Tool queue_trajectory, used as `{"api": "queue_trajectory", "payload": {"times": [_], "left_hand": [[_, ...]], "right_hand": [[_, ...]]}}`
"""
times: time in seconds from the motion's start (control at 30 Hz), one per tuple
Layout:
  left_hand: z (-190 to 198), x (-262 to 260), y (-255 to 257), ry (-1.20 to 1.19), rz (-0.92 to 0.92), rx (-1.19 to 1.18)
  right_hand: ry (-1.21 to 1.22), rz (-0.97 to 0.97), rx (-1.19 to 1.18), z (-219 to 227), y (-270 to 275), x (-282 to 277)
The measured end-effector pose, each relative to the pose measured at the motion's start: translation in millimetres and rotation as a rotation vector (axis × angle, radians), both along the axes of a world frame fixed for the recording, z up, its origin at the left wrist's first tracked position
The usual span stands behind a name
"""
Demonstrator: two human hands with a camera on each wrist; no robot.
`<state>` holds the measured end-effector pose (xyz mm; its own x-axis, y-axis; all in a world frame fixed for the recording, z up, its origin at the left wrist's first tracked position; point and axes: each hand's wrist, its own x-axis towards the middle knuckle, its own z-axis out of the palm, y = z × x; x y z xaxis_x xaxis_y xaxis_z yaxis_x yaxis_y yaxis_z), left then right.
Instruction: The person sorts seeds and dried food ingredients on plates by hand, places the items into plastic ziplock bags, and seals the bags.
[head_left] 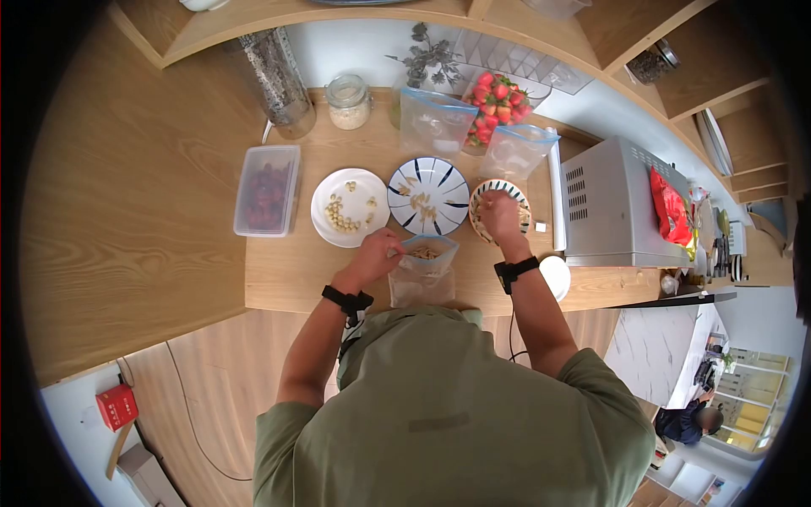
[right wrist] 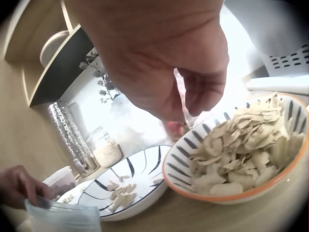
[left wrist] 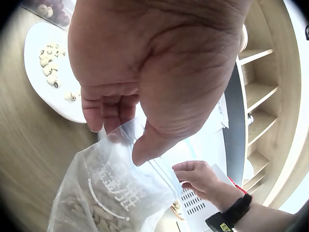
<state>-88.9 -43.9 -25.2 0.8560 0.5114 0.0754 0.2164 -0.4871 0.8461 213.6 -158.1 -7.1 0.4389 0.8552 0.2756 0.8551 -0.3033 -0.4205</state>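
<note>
My left hand (head_left: 372,256) pinches the rim of a clear zip bag (left wrist: 113,181) between thumb and fingers. Pale elongated pieces (left wrist: 99,215) lie inside the bag, which has white printing. Over the orange-rimmed bowl (right wrist: 176,166) is my right hand (head_left: 500,215), fingers bent and a narrow gap showing between thumb and fingertips. Nothing shows in that gap. Thin dried pale slices (right wrist: 241,145) are heaped in this bowl. Between the hands, beyond the bag, sits a blue-striped plate (head_left: 454,196) with some pale pieces. A white plate (left wrist: 36,82) holds several round cream seeds (left wrist: 50,63).
A lidded box of dark red fruit (head_left: 267,193) stands at the left. Behind are a glass jar (head_left: 349,103), zip bags (head_left: 435,122) and strawberries (head_left: 500,106). A grey appliance (head_left: 604,198) borders the right; a small white dish (head_left: 555,277) sits near the front edge.
</note>
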Motion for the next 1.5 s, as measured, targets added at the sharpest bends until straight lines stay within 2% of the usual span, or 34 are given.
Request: {"api": "queue_trajectory", "payload": {"times": [0.03, 0.1, 0.13, 0.23, 0.27, 0.33, 0.37, 0.5, 0.57, 0.6, 0.67, 0.8, 0.9, 1.0, 1.1, 1.2, 1.27, 1.3, 1.37, 1.4, 1.47, 1.5], "left_hand": [[1, 0, 0, -0.009, 0.009, -0.019], [2, 0, -1, -0.015, 0.018, -0.032], [-1, -1, -1, -0.035, 0.016, -0.017], [-1, -4, 0, -0.03, 0.005, 0.004], [-1, -5, 0, -0.009, -0.009, 0.005], [-1, -7, -2, -0.022, 0.003, -0.002], [-1, -7, -2, -0.039, 0.007, -0.012], [-3, -7, -4, -0.052, 0.037, -0.022], [-4, -6, -4, -0.056, 0.04, -0.01], [-5, -6, -4, -0.057, 0.048, -0.013], [-4, -7, -3, -0.059, 0.026, 0.031], [-4, -6, -3, -0.06, 0.026, 0.038], [-3, -5, -2, -0.068, 0.03, 0.034], [-2, -4, -1, -0.053, 0.012, 0.041], [-3, -3, 0, -0.053, 0.008, 0.033], [-2, -3, 0, -0.055, 0.008, 0.019], [-4, -3, 0, -0.051, 0.023, 0.024], [-5, -2, 0, -0.053, 0.024, 0.022], [-8, -2, 2, -0.076, 0.016, 0.036], [-9, -2, 2, -0.078, 0.014, 0.032], [-8, -1, 1, -0.07, 0.018, 0.041], [-7, -1, 1, -0.071, 0.012, 0.039]], "right_hand": [[0.0, -0.002, 0.002, -2, 7, -7], [0.109, 0.296, -0.121, -8, 25, -24], [0.112, 0.297, -0.116, -14, 34, -33], [-0.135, 0.228, -0.217, -33, 54, -45], [-0.133, 0.236, -0.213, -36, 58, -46], [-0.241, 0.239, -0.373, -41, 66, -47], [-0.139, 0.229, -0.403, -43, 69, -49], [-0.013, 0.271, -0.377, -50, 77, -55], [0.083, 0.295, -0.51, -52, 90, -62], [0.08, 0.303, -0.514, -54, 88, -67], [0.114, 0.185, -0.368, -23, 78, -89], [0.144, 0.173, -0.374, -48, 82, -88], [0.133, 0.215, -0.306, -71, 84, -77], [0.059, 0.317, -0.253, -73, 89, -67], [0.114, 0.383, -0.287, -69, 89, -56], [0.25, 0.274, -0.184, -62, 80, -52], [0.601, 0.104, -0.21, -40, 72, -54], [0.6, 0.103, -0.213, -30, 66, -56], [0.882, 0.222, -0.256, -14, 49, -61], [0.882, 0.218, -0.259, -7, 41, -66], [0.643, 0.423, -0.319, 3, 26, -80], [0.643, 0.415, -0.319, 7, 19, -84]]}}
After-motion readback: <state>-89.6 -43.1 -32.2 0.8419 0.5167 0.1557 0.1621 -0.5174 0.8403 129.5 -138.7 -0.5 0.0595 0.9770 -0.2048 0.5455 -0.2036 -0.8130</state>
